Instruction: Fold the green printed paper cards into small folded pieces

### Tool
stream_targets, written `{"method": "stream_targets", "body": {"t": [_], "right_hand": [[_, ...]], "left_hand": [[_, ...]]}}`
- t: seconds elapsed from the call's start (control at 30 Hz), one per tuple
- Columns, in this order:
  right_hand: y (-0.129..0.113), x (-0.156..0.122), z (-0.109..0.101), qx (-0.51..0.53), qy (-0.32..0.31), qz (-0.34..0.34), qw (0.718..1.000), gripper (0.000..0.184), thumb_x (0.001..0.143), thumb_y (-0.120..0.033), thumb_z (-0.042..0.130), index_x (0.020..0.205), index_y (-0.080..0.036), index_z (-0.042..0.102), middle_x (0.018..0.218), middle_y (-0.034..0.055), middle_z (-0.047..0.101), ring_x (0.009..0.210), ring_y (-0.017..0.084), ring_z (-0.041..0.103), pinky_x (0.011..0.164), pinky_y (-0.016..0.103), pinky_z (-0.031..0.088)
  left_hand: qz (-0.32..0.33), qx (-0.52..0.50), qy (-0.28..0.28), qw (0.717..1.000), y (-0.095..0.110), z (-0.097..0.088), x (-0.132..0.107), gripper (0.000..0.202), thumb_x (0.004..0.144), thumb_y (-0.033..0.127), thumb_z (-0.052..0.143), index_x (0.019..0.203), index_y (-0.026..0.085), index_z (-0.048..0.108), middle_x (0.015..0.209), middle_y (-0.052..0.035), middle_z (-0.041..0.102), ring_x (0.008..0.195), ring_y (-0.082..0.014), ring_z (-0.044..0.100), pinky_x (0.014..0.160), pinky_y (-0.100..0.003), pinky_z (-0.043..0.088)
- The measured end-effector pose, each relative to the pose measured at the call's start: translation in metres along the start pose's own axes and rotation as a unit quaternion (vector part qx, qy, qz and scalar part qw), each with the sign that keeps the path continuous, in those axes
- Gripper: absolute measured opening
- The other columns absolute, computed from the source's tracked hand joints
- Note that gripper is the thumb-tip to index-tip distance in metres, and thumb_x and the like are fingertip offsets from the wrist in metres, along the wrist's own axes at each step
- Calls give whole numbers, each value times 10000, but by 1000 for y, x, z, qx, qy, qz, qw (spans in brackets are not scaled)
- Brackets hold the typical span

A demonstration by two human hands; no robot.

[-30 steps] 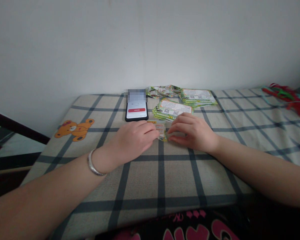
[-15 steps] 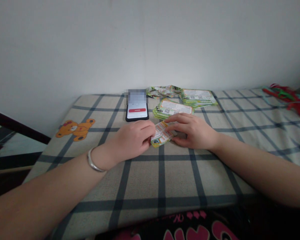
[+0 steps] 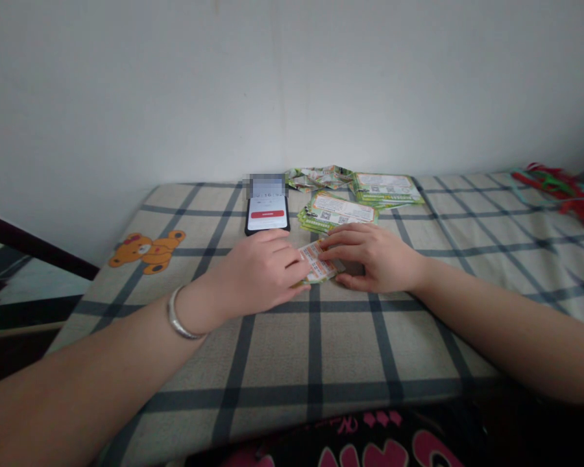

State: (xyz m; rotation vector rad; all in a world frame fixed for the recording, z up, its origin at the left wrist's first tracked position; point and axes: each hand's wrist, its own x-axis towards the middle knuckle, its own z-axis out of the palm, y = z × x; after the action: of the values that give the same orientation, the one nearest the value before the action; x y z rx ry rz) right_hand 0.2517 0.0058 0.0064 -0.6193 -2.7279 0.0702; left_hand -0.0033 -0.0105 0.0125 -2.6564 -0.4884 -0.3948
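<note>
A small printed card (image 3: 316,263) with a green edge and orange and white print lies on the checked cloth between my hands. My left hand (image 3: 265,269) has its fingers stretched out and resting over the card's left edge, hiding that side. From the right, my right hand (image 3: 377,256) rests its fingertips on the card's upper right part, its thumb apart near the lower right corner. Just beyond, a fanned pile of similar green cards (image 3: 340,211) lies close to my right fingers. A phone (image 3: 267,217) with a lit screen is beyond my left hand.
By the wall (image 3: 175,84), a crumpled wrapper (image 3: 318,177) lies beside a second stack of green cards (image 3: 387,188). An orange bear picture (image 3: 148,251) is at the table's left side. Red and green stuff (image 3: 564,191) lies far right. A dark bar (image 3: 34,243) runs past the left edge.
My left fingers have straightened and slid right over the card, which now looks flatter and is more covered on its left. My right hand has hardly moved.
</note>
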Motion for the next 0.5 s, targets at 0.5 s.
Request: {"method": "stream_targets", "body": {"t": [0.5], "right_hand": [[0,-1,4,-39,41,-22,998,212,904,-232,540,1036,-194,701,1055,35,721,1066,218,608,909,384,500]], "left_hand": [[-42,-26,43,998,0,7,0,134,866,181,519,791,152,627,731,-40,659,726,-197,601,736,-353,519]]}}
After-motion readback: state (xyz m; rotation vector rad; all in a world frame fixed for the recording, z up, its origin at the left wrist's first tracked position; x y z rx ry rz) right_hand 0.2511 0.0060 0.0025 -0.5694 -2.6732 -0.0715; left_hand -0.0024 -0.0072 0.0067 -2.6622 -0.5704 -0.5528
